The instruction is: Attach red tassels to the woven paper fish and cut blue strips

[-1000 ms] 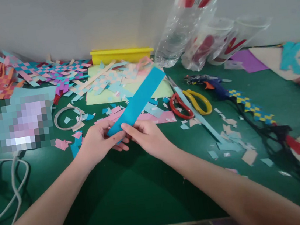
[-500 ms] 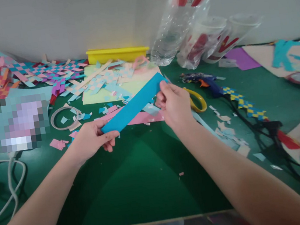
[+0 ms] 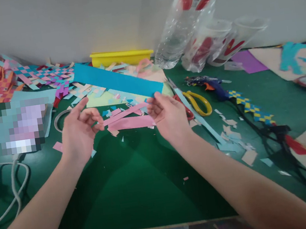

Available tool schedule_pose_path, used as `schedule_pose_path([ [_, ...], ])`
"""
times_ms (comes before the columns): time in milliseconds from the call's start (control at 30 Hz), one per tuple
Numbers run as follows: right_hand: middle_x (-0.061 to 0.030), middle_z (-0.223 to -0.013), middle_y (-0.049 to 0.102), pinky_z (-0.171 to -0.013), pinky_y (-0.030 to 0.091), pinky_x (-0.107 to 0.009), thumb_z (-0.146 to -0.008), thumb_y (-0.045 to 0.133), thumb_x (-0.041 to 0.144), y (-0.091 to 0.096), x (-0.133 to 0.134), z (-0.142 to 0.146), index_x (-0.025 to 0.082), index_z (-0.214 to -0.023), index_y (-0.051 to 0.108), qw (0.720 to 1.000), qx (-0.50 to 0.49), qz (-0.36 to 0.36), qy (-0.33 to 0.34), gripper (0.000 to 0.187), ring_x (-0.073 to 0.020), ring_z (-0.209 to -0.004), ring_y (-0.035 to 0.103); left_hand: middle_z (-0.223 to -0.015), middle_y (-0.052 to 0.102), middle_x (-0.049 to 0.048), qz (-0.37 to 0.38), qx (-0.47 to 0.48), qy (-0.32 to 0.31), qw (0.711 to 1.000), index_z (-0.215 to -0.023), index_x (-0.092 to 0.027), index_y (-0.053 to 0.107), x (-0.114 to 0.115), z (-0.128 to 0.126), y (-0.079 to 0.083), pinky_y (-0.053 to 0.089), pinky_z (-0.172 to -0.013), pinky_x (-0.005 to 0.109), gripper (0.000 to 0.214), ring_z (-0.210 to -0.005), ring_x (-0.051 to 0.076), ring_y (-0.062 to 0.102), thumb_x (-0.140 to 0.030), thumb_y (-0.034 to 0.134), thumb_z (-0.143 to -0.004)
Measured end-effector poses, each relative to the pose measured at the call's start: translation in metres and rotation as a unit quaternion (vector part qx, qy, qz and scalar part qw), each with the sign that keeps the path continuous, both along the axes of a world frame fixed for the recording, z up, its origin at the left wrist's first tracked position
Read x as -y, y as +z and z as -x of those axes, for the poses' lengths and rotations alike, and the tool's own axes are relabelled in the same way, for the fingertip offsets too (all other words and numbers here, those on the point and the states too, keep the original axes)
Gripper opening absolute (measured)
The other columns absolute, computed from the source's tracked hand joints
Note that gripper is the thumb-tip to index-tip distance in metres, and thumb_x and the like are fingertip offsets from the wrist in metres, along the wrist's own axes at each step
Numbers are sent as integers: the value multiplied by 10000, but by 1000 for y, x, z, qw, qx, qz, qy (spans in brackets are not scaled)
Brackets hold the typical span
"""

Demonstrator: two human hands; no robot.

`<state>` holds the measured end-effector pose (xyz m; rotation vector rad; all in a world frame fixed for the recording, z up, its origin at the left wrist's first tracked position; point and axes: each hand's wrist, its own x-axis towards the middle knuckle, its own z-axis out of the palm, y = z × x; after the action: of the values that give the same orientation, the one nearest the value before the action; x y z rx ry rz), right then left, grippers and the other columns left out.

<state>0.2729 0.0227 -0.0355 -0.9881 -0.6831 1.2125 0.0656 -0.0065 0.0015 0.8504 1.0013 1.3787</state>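
Note:
My right hand [image 3: 168, 116] pinches the near end of a long blue paper strip [image 3: 114, 80]. The strip reaches back and left over a heap of paper scraps. My left hand [image 3: 79, 130] hovers palm-up over the green table [image 3: 140, 184] with its fingers loosely apart and nothing in them. Its fingertips are close to the left ends of two pink paper strips [image 3: 131, 122] that lie between my hands.
Red and yellow scissors [image 3: 197, 102] and a blue glue gun [image 3: 212, 83] lie right of my right hand. Behind stand a yellow tray [image 3: 122, 56], clear plastic bottles [image 3: 185, 22] and woven paper mats [image 3: 36, 74]. A tape ring [image 3: 58, 120] and white cable [image 3: 13, 187] sit left.
My left hand has let go of the blue strip. My right hand has moved to its far end and drawn back, and the strip has swung round to point back-left.

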Motion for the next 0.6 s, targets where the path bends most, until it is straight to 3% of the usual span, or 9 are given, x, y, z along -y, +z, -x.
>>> schedule_pose_path([
  [100, 26, -690, 683, -590, 558, -236, -683, 754, 374, 3, 20, 21, 218, -697, 572, 996, -18, 10, 84, 240, -91, -555, 621, -776, 602, 5, -1, -63, -110, 992, -1019, -191, 536, 5, -8, -8, 477, -568, 241, 236, -655, 131, 586, -333, 575, -834],
  [200, 41, -608, 655, -554, 549, -241, -688, 758, 377, 5, 39, 36, 211, -665, 571, 978, -24, 17, 208, 251, -95, -515, 611, -672, 597, 11, -18, -190, -214, 958, -812, -164, 593, 11, -12, -16, 445, -557, 233, 291, -603, 126, 558, -453, 580, -840],
  [333, 27, -630, 674, -551, 557, -254, -730, 731, 405, 6, 50, 41, 196, -753, 628, 952, 17, 17, 305, 235, -100, -506, 623, -558, 589, 6, -38, -279, -255, 925, -582, -168, 553, 14, -10, -19, 396, -533, 221, 484, -515, 98, 496, -519, 463, -904],
  [433, 27, -615, 671, -510, 536, -234, -757, 711, 408, 7, 50, 38, 186, -772, 632, 949, 72, -4, 307, 236, -97, -488, 623, -546, 582, 0, -44, -312, -248, 916, -577, -174, 552, 14, -9, -18, 387, -519, 221, 494, -500, 95, 492, -509, 435, -921],
  [600, 26, -563, 653, -481, 525, -235, -780, 690, 414, 6, 46, 35, 189, -702, 598, 949, 104, -18, 298, 256, -99, -454, 608, -506, 540, 5, -48, -427, -156, 889, -539, -180, 527, 16, -8, -16, 343, -457, 239, 497, -472, 111, 493, -524, 480, -894],
])
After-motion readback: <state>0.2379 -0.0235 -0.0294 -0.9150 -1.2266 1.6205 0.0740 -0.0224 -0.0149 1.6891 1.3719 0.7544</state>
